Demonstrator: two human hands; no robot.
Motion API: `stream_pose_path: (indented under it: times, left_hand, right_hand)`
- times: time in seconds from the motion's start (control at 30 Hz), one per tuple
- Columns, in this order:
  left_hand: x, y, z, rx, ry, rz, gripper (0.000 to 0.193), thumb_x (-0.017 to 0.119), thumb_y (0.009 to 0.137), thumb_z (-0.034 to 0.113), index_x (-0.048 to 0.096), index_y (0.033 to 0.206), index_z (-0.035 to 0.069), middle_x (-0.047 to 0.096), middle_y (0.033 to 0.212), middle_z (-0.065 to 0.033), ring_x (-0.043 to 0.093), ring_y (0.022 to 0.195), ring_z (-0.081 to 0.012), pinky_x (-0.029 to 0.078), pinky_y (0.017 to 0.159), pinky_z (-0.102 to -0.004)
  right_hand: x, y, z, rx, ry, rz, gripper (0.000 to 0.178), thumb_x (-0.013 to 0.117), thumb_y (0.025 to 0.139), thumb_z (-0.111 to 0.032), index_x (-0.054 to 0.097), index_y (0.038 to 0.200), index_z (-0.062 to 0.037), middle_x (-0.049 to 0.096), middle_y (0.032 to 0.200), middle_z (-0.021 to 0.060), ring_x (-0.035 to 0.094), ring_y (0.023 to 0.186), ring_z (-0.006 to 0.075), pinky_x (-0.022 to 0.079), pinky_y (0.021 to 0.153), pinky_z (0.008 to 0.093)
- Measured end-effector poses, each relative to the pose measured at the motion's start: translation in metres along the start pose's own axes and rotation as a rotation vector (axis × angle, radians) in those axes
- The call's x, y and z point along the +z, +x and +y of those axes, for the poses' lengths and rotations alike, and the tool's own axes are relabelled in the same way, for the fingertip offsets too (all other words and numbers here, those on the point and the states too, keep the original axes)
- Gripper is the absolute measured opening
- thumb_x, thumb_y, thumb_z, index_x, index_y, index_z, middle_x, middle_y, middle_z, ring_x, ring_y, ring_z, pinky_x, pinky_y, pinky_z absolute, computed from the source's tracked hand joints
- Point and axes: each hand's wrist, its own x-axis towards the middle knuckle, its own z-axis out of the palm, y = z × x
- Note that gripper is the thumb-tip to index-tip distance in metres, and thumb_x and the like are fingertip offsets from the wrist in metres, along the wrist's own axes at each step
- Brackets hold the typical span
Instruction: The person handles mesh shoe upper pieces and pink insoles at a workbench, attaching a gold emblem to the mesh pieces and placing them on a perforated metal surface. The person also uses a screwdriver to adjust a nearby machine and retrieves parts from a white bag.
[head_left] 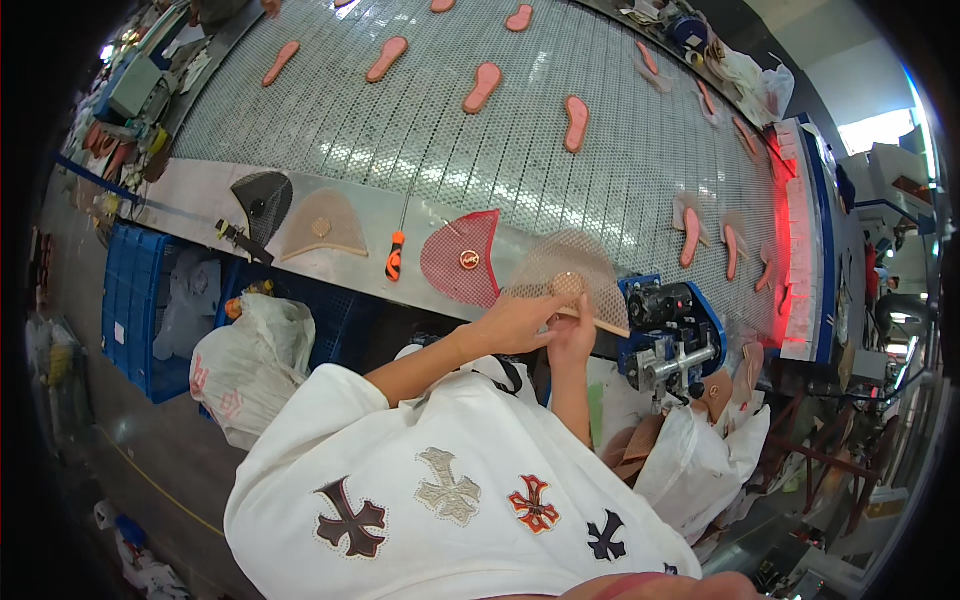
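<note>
Both my hands are together at a beige mesh shoe upper (545,262) with a round gold-toned ornament, over the metal ledge in front of me. My left hand (515,325) reaches in from the left, its fingers closed at the lower edge by the ornament. Beside it my right hand (572,338) grips the same edge, thumb and fingers near the ornament. Just left lies a red mesh upper (462,250) with a round gold ornament. Further left are an orange-and-black-handled screwdriver (396,258), another beige upper (325,226) and a black mesh upper (264,205).
Pink sole-shaped pieces (482,88) lie scattered over the wide metal mesh conveyor (330,120). A blue-sided machine (672,340) stands right of my hands. Red light glows at the conveyor's right end (795,240). Blue crates (140,300) and white bags (255,360) sit below left.
</note>
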Motion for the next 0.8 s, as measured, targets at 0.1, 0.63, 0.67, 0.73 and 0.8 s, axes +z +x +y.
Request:
stream_pose_path:
  times: [0.1, 0.63, 0.67, 0.73, 0.8]
  left_hand:
    - [-0.031, 0.005, 0.004, 0.165, -0.184, 0.152, 0.045, 0.063, 0.083, 0.009, 0.054, 0.127, 0.008, 0.065, 0.081, -0.0071, 0.064, 0.066, -0.0189, 0.05, 0.061, -0.03]
    - [-0.079, 0.073, -0.114, -0.323, -0.414, 0.483, 0.027, 0.049, 0.091, -0.001, 0.061, 0.115, 0.003, 0.06, 0.072, -0.0017, 0.052, 0.058, -0.0045, 0.043, 0.053, -0.0196]
    - [-0.083, 0.077, -0.124, -0.392, -0.422, 0.436, 0.028, 0.047, 0.092, -0.002, 0.059, 0.118, 0.002, 0.061, 0.074, -0.003, 0.052, 0.06, -0.0057, 0.044, 0.054, -0.0194]
    - [-0.085, 0.096, -0.141, -0.487, -0.433, 0.427, 0.029, 0.047, 0.093, -0.001, 0.057, 0.12, 0.002, 0.061, 0.076, -0.0033, 0.053, 0.062, -0.0062, 0.045, 0.057, -0.0201]
    - [-0.089, 0.117, -0.152, -0.556, -0.458, 0.424, 0.028, 0.046, 0.095, 0.001, 0.056, 0.121, 0.001, 0.062, 0.078, -0.0039, 0.054, 0.064, -0.0068, 0.045, 0.059, -0.0208]
  right_hand:
    - [0.013, 0.051, -0.021, 0.09, 0.217, -0.06, 0.038, 0.042, 0.099, -0.024, 0.048, 0.129, -0.0002, 0.056, 0.125, 0.0165, 0.058, 0.109, 0.0304, 0.049, 0.091, 0.0422]
    - [-0.033, 0.354, -0.022, -0.194, -0.525, 0.546, 0.034, 0.059, 0.091, -0.016, 0.053, 0.119, 0.0024, 0.063, 0.104, 0.0138, 0.06, 0.1, 0.0255, 0.047, 0.089, 0.037]
    - [-0.014, 0.353, -0.017, -0.255, -0.594, 0.439, 0.034, 0.06, 0.09, -0.014, 0.053, 0.119, 0.0032, 0.063, 0.102, 0.014, 0.06, 0.097, 0.0255, 0.048, 0.088, 0.0364]
    - [0.007, 0.386, -0.01, -0.454, -0.944, 0.298, 0.039, 0.06, 0.091, -0.015, 0.05, 0.124, 0.0037, 0.06, 0.109, 0.0165, 0.058, 0.103, 0.0267, 0.046, 0.09, 0.0376]
    - [0.03, 0.428, -0.002, -0.575, -1.176, 0.176, 0.045, 0.062, 0.089, -0.016, 0.047, 0.128, 0.0021, 0.053, 0.121, 0.0199, 0.053, 0.111, 0.0324, 0.044, 0.094, 0.0413]
